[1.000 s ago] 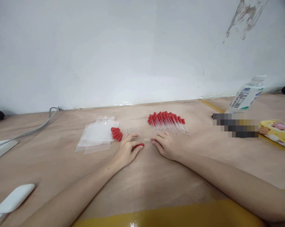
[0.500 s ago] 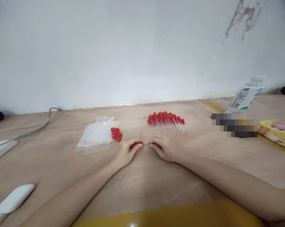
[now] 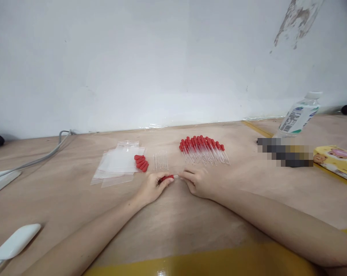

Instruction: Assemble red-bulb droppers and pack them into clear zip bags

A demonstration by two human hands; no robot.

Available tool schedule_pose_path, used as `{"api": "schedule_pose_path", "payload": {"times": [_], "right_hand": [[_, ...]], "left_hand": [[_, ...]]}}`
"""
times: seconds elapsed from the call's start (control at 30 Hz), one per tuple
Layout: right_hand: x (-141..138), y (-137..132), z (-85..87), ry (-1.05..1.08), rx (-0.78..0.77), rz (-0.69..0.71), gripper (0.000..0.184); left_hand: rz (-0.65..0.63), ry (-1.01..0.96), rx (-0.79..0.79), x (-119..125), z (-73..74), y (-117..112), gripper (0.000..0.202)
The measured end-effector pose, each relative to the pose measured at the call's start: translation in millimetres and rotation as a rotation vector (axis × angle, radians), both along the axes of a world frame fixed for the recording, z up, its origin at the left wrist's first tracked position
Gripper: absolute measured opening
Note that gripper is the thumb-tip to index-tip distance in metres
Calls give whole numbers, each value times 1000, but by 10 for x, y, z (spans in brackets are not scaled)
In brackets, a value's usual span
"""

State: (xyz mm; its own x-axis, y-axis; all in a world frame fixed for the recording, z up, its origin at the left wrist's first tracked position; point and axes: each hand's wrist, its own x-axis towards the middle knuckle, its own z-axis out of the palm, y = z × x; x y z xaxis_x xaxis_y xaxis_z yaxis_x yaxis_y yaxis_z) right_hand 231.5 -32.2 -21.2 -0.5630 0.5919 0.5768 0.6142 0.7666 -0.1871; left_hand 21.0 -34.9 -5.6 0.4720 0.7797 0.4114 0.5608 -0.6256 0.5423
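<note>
My left hand [image 3: 152,187] pinches a red rubber bulb [image 3: 166,178] just above the wooden table [image 3: 173,214]. My right hand [image 3: 198,182] pinches a thin clear glass tube [image 3: 176,176] whose end meets the bulb. Beyond my hands lie a small pile of loose red bulbs [image 3: 141,162], a short row of bare glass tubes [image 3: 161,160] and a fan of several droppers with red bulbs fitted [image 3: 203,150]. Clear zip bags [image 3: 115,166] are stacked left of the loose bulbs.
A plastic water bottle [image 3: 298,116] and a yellow wipes pack [image 3: 337,158] sit at the right. A grey cable [image 3: 38,159] and white power strip [image 3: 0,180] lie at the left, a white device [image 3: 15,241] near the front left. Yellow tape [image 3: 208,264] edges the table.
The two hands came together: the bulb and glass tube, apart a second ago, now meet end to end. Both hands drew slightly nearer me.
</note>
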Motion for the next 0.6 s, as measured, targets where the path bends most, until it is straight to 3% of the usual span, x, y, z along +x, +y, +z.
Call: {"api": "schedule_pose_path", "payload": {"times": [0.17, 0.27, 0.6], "right_hand": [[18, -9, 90, 52, -37, 72, 17], [61, 15, 161, 55, -39, 46, 13], [34, 26, 34, -12, 135, 87, 22]], "left_hand": [[-33, -8, 58, -61, 8, 45, 18], [-5, -6, 71, -74, 1, 55, 18], [-54, -11, 26, -47, -21, -13, 19]]}}
